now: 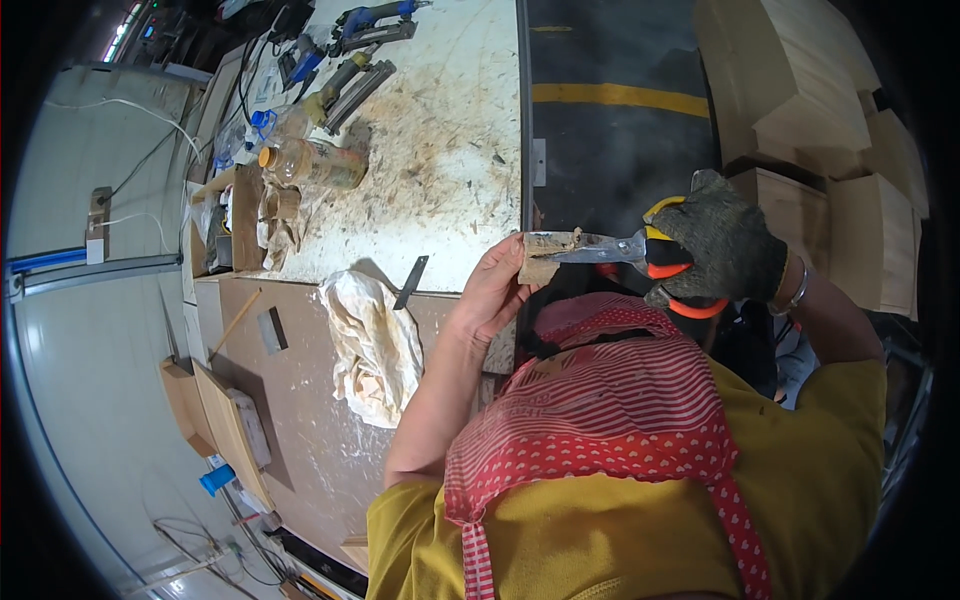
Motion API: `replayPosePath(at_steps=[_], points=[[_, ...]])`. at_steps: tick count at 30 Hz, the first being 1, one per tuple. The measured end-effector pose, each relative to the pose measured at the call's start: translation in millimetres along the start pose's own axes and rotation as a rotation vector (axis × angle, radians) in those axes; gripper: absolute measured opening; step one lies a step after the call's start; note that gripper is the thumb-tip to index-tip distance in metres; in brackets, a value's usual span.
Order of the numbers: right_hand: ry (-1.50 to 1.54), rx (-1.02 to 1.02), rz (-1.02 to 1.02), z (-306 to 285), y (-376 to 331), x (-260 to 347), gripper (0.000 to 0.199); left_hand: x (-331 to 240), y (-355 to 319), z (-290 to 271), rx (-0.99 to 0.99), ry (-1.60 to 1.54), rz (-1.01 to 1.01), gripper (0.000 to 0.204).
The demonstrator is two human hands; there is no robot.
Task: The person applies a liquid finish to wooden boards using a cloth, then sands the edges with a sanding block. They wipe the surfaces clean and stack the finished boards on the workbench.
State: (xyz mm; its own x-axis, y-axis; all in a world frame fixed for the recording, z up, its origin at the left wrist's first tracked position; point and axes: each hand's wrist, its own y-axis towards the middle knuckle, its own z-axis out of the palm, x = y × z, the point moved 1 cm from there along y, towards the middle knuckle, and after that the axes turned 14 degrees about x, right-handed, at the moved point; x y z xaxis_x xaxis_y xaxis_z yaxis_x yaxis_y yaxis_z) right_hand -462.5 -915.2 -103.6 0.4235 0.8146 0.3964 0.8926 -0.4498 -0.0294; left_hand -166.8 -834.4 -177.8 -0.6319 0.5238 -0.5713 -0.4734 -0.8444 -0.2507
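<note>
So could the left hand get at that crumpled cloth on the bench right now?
Probably not at once: the left hand is holding a small wood piece against the shears. The cloth lies close beside its forearm, nothing between.

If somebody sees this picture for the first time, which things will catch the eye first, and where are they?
Near the middle, the bare left hand holds a small wood piece, and the gloved right hand sets orange-handled scissors against it. Below them, a red-and-white apron over a yellow shirt fills the lower right. On the dusty workbench at upper left lie a plastic bottle and nail guns; a crumpled cloth hangs over its near edge.
</note>
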Motion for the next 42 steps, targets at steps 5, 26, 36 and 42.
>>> replayPosePath(at_steps=[5,26,36,42], points=[[0.073,-0.017,-0.072,8.4,-4.7,-4.2,0.069,5.1,7.2,2.9,0.027,-0.059,-0.037,0.022],[-0.146,-0.008,-0.132,12.2,-12.5,-7.8,0.033,16.3,21.8,7.2,-0.039,-0.052,-0.035,0.031],[0.087,0.159,0.049,15.5,-17.8,-19.3,0.038,15.9,29.2,13.3,-0.042,0.046,-0.053,0.027],[1.005,0.024,0.244,23.5,-18.9,-28.6,0.031,22.2,34.7,4.8,0.078,-0.116,-0.092,0.030]])
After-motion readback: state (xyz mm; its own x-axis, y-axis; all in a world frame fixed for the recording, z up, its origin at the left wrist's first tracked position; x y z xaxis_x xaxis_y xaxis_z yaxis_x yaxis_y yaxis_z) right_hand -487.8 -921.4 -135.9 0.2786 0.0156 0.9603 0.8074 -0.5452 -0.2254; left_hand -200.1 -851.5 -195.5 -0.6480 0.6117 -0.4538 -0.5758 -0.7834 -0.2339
